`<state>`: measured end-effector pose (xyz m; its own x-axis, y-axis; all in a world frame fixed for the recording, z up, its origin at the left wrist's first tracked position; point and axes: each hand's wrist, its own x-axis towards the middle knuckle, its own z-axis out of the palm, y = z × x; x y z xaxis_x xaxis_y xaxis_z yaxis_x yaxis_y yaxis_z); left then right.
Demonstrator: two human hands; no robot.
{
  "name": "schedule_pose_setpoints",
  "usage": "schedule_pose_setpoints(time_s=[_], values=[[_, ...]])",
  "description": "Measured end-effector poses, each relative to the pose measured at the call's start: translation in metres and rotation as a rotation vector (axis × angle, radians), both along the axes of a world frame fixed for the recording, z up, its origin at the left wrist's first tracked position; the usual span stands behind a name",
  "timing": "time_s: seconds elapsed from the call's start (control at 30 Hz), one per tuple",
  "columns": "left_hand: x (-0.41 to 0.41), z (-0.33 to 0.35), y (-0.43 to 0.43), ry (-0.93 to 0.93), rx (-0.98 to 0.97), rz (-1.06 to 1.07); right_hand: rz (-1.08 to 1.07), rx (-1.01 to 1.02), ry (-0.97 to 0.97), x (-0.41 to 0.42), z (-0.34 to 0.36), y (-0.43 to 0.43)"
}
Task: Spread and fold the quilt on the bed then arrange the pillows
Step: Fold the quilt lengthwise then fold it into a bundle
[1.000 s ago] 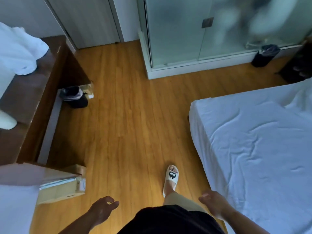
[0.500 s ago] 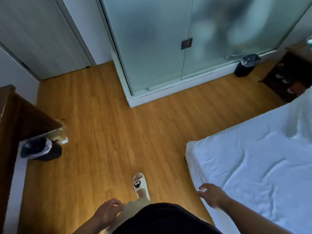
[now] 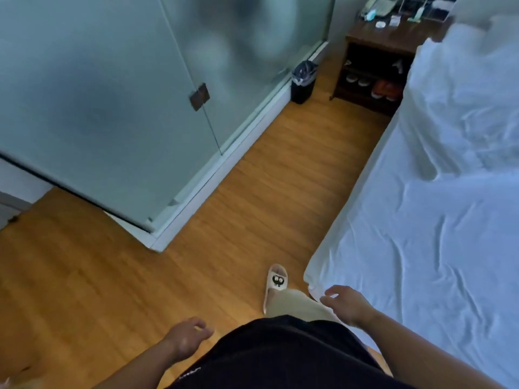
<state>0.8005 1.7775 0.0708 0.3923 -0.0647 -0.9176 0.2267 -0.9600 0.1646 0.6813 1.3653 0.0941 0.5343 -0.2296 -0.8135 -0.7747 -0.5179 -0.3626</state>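
Far left of the frame, we have the frosted glass partition (image 3: 112, 108), smooth and hazy, standing over the warm plank wooden floor (image 3: 84, 276). Bottom centre-left, the left hand (image 3: 186, 336) hangs free with its fingers loosely curled round nothing; we'd say it's idle for the walk. Just right of it, a cream rubber slipper with a cartoon face (image 3: 276, 282) sits flat on the boards. Up top there's a black lined waste bin (image 3: 303, 82) against the glass, then a dark wooden nightstand (image 3: 373, 71) with open shelves.

Now the right hand (image 3: 346, 304), fingers relaxed, slightly spread and empty, just beside the corner of the creased white-sheeted bed (image 3: 421, 262). It looks poised, we judge, to work along that edge. And the prize is the soft white quilt (image 3: 463, 102), bunched in rumpled folds at the upper right, not yet spread.
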Motion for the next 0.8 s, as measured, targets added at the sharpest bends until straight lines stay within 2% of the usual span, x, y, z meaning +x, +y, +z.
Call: schedule_pose_setpoints(time_s=[0.2, 0.5, 0.6, 0.8], values=[[0.163, -0.003, -0.06, -0.043, 0.054, -0.238, -0.148, 0.049, 0.075, 0.095, -0.022, -0.042], [0.391, 0.052, -0.25, -0.234, -0.056, -0.321, -0.451, 0.007, 0.052, 0.24, -0.01, -0.153], [0.457, 0.042, -0.313, -0.2, -0.1, -0.409, -0.583, -0.013, 0.029, 0.286, -0.013, -0.192], [0.601, 0.017, -0.449, -0.142, -0.095, -0.716, -0.806, -0.037, 0.015, 0.371, -0.01, -0.261]])
